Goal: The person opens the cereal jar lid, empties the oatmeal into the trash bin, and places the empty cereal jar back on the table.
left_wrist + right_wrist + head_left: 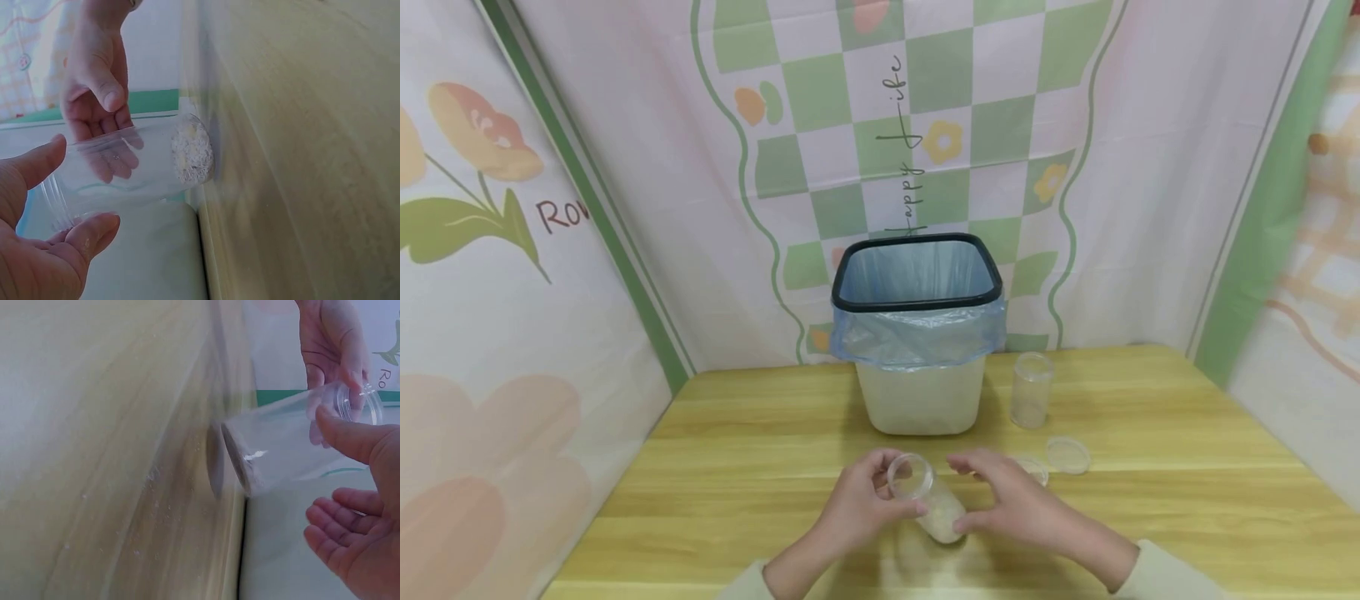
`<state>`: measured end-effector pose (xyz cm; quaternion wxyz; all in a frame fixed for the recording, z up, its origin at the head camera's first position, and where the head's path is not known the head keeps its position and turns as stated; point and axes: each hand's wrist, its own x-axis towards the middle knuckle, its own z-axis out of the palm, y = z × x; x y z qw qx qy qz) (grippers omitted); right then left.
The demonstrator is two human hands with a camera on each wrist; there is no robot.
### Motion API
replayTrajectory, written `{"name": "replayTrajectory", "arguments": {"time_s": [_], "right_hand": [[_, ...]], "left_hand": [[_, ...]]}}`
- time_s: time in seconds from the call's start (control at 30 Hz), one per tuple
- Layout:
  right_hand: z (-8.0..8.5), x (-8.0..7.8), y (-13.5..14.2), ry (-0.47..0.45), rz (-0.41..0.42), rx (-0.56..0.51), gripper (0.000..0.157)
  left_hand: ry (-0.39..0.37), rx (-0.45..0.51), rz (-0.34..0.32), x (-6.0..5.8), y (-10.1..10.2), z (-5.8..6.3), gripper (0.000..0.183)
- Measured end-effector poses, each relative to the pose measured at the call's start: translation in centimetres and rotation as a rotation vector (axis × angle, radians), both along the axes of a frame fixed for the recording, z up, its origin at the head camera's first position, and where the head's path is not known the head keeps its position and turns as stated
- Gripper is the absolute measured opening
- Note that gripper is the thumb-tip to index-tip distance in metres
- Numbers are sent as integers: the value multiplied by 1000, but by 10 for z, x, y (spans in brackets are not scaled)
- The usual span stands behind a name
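Observation:
A clear plastic jar [943,515] is tilted just above the table, its lidless mouth toward the left hand. Pale shredded bits [192,153] lie at the jar's bottom. My left hand [856,500] grips the jar by its neck, thumb on one side and fingers on the other. On the jar's other side is my right hand [1018,504], fingers spread and thumb close to the jar's lower part. In the right wrist view, the right hand's fingers [340,528] stand apart from the jar; whether the thumb touches it I cannot tell.
Behind the hands stands a white bin [921,404] with a blue bag under a black rim. To its right is a second clear jar [1032,392]. A clear lid [1067,456] lies nearby, with another lid [1036,472] partly behind the right hand. Small pale crumbs [156,481] dot the table.

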<state>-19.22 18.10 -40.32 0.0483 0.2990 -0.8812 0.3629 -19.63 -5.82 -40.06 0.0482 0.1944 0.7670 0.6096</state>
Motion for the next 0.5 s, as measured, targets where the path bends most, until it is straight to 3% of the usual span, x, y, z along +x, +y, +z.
{"name": "replayTrajectory", "arguments": {"time_s": [0.23,0.5], "right_hand": [[-6,4,-6,-34,21,-7,74],[-10,7,-9,-105,40,-18,71]], "left_hand": [[-70,81,-25,3,1,-2,51],[-108,108,-35,5,3,-5,49]]}}
